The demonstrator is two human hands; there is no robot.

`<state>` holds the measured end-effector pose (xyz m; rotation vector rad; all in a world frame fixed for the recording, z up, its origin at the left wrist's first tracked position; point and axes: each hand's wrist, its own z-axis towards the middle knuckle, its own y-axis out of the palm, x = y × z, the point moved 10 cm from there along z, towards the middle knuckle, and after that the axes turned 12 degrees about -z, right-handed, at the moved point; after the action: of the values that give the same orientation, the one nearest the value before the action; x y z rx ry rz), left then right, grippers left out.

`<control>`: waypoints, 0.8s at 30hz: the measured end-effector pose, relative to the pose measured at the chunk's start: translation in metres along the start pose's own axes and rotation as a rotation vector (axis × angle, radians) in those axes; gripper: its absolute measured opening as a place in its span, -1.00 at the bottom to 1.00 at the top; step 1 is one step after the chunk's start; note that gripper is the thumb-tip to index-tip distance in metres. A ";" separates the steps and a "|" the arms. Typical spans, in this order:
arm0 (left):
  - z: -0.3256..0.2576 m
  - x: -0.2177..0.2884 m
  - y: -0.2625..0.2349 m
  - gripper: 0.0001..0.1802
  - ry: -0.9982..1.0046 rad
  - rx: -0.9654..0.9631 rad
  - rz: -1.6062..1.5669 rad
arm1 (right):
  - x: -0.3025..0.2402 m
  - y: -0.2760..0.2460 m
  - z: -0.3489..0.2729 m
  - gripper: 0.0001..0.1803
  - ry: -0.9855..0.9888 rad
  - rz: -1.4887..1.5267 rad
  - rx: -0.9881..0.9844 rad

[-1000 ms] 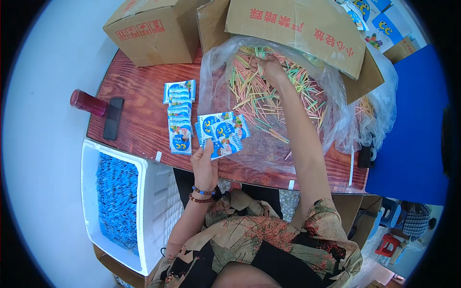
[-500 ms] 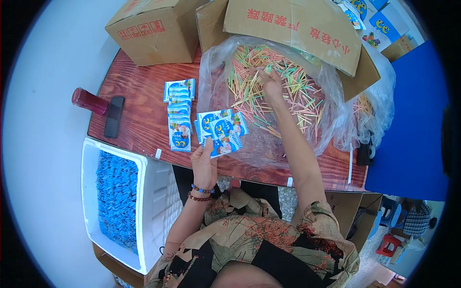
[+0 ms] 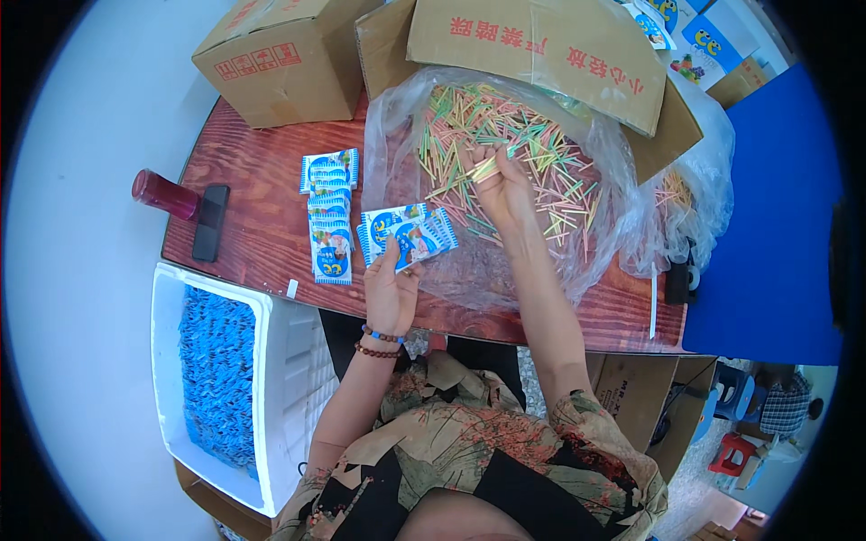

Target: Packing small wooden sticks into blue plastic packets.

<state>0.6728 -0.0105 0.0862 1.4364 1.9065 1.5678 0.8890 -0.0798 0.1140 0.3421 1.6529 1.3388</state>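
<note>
My left hand [image 3: 392, 296] is closed on several fanned-out blue-and-white packets [image 3: 410, 236], thumb on top, over the near edge of a clear plastic bag [image 3: 390, 122]. Inside the spread bag lies a loose heap of thin pink, yellow and green sticks [image 3: 555, 149]. My right hand [image 3: 510, 194] is above the heap's middle, fingers pinched round a few pale yellow sticks [image 3: 485, 169]. Whether those are straws or candy sticks I cannot tell. Left of the bag, similar packets [image 3: 331, 216] lie overlapped in a column on the red-brown wooden table [image 3: 262, 194].
Cardboard boxes [image 3: 280, 68] stand along the back; an open carton's flap [image 3: 541, 63] leans over the bag. A dark red bottle [image 3: 165, 194] and a phone [image 3: 210, 223] are at the left. Below them sits a white foam box [image 3: 263, 361] filled with blue packets. A blue panel [image 3: 767, 225] borders the right.
My right hand has drawn back toward me out of the heap, and pale sticks now show in its fingers. The packets in my left hand have tilted and bunched closer together.
</note>
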 end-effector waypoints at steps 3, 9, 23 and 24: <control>0.001 0.002 0.004 -0.79 0.012 -0.025 -0.021 | 0.003 0.044 -0.032 -0.86 0.001 -0.050 0.003; 0.004 -0.007 0.012 -0.75 -0.034 -0.105 -0.076 | -0.018 0.098 -0.082 -0.85 -0.297 -0.294 -0.055; -0.010 0.000 0.031 -0.74 0.014 -0.145 0.024 | 0.000 0.107 -0.108 -0.82 -0.337 -0.496 0.123; -0.010 0.001 0.033 -0.74 0.026 -0.143 0.043 | -0.001 0.109 -0.109 -0.82 -0.338 -0.498 0.124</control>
<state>0.6814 -0.0189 0.1184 1.4116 1.7489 1.7132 0.7666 -0.1072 0.2038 0.1957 1.4149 0.7627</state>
